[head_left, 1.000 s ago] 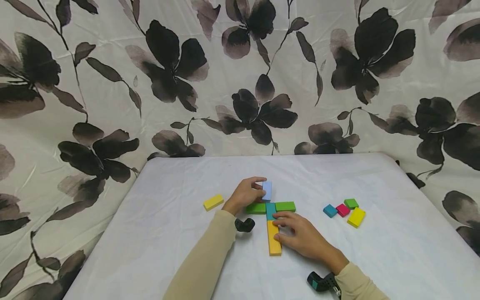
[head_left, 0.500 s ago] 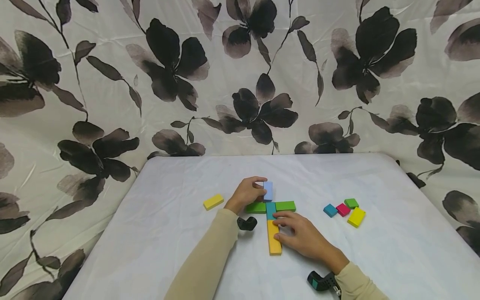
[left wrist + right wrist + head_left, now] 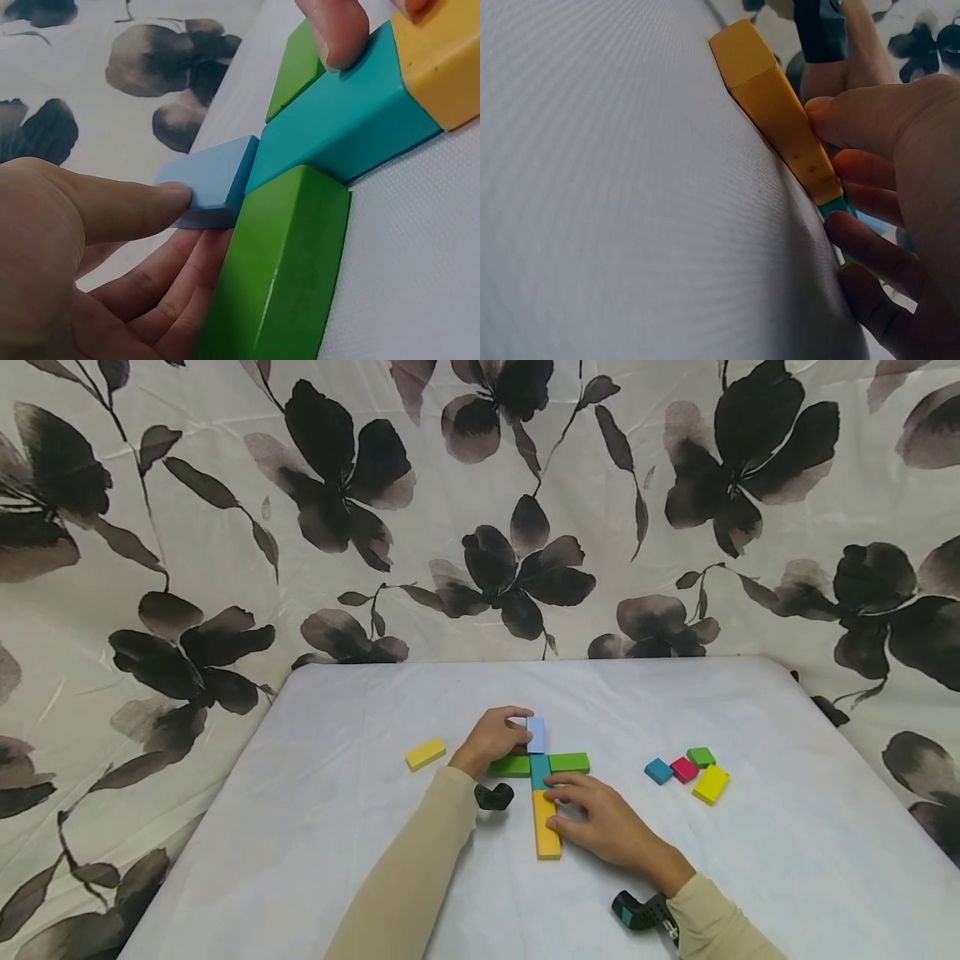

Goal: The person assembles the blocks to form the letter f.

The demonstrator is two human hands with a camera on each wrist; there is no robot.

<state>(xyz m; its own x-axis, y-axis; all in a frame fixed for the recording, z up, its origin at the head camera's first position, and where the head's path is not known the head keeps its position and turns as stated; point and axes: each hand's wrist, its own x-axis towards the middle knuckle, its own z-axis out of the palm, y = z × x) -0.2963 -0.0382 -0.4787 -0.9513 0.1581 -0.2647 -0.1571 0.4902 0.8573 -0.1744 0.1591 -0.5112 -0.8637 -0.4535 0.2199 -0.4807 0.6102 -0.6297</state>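
Observation:
My left hand (image 3: 491, 739) pinches a light blue block (image 3: 536, 735), thumb on top and fingers beneath in the left wrist view. That block's near end meets a teal block (image 3: 337, 127), which has a green block (image 3: 266, 262) on one side and a second green block (image 3: 569, 762) on the other. An orange block (image 3: 547, 835) extends from the teal one towards the person, completing a cross shape. My right hand (image 3: 611, 827) rests loosely at the orange and teal blocks, its thumb on the orange block (image 3: 780, 112) and a fingertip on the teal one.
A yellow block (image 3: 425, 754) lies alone to the left on the white-covered table (image 3: 285, 860). Over to the right sit small blue (image 3: 658, 771), red (image 3: 683, 769) and green (image 3: 701, 757) blocks beside another yellow block (image 3: 711, 784). Flower-printed cloth (image 3: 480, 510) hangs behind.
The head view has tilted slightly, so the scene sits a little higher. Both hands keep their places at the blocks; the light blue block has shifted barely to the right.

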